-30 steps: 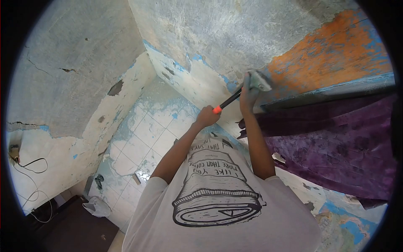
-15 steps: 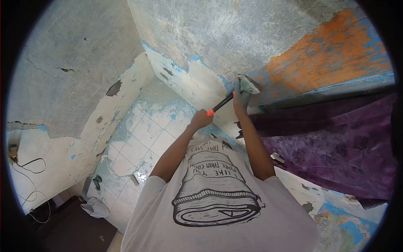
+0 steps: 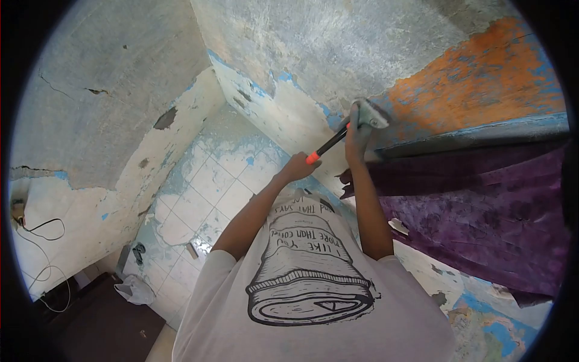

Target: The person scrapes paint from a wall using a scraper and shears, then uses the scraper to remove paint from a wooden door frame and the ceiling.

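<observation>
Grasping a black-handled tool (image 3: 332,143), the left hand (image 3: 300,167) is closed around the end by an orange band, while the right hand (image 3: 357,137) holds it higher up, just behind its grey head (image 3: 374,116). That head is at the wall (image 3: 325,48), beside the left edge of an orange patch (image 3: 476,72); whether it touches the surface is hard to tell. Purple cloth (image 3: 470,211) hangs below the patch, right of the hands. White tiles (image 3: 214,187) cover the floor, and a plastic bag (image 3: 136,289) lies beside dark brown furniture (image 3: 108,326).
</observation>
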Available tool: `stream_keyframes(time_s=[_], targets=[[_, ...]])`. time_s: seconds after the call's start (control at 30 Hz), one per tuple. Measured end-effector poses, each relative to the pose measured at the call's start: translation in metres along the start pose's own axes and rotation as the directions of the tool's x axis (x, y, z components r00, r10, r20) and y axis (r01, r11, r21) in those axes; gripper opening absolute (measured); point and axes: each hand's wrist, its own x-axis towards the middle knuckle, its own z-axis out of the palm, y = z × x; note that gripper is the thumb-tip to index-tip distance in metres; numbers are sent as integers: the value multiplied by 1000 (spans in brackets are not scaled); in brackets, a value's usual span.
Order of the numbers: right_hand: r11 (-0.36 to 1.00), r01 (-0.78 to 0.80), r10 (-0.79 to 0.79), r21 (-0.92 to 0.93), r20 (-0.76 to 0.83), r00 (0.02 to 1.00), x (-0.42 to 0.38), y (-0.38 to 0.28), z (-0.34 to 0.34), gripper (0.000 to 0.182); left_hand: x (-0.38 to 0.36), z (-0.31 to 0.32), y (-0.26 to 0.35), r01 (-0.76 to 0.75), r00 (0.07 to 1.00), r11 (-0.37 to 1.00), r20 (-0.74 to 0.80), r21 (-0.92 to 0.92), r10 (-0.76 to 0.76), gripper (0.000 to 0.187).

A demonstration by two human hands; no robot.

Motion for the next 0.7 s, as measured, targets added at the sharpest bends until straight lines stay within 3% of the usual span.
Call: stream_keyframes(time_s=[0.03,0.1,0.17,0.23,0.27,0.33,0.37,0.43,0.5,0.57,0.63,0.7], targets=[[999,48,-48,-7,56,997,-3,-20,-4,32,-4,-8,20,14,996,998,91,-59,-8,50],[995,101,-99,-12,114,989,-6,-29,-11,32,-7,-5,36,-26,991,993,124,-116,40,52],[985,87,-118,152,210,971,-13,-24,-19,29,-10,1,52,-64,984,983,155,-173,92,54],[986,103,-135,129,278,951,-27,-21,-26,28,-17,5,66,-20,960,936,255,-351,116,57],[986,122,-154,112,344,926,-34,-19,-30,26,-17,5,67,-17,961,934,252,-356,113,57],[996,38,-65,86,344,937,-48,-22,-40,25,-16,5,66,34,862,942,486,-335,142,52],[997,-46,22,63,336,942,-53,-22,-45,23,-18,6,65,40,865,940,482,-340,138,52],[997,-70,58,26,325,944,-58,-16,-62,21,-32,-3,70,-222,900,960,344,-171,269,58],[999,32,-35,13,264,964,-62,-19,-73,18,-39,-20,85,-178,874,965,420,-195,246,64],[999,14,-5,-38,231,973,-66,-25,-83,18,-45,-22,93,-335,914,884,113,-326,389,61],[980,-33,81,-195,241,967,-66,-24,-90,19,-58,-23,118,-375,913,867,29,-329,407,58],[974,-63,122,-218,266,956,-72,-15,-91,22,-60,-10,136,-530,848,768,-214,-359,484,55]])
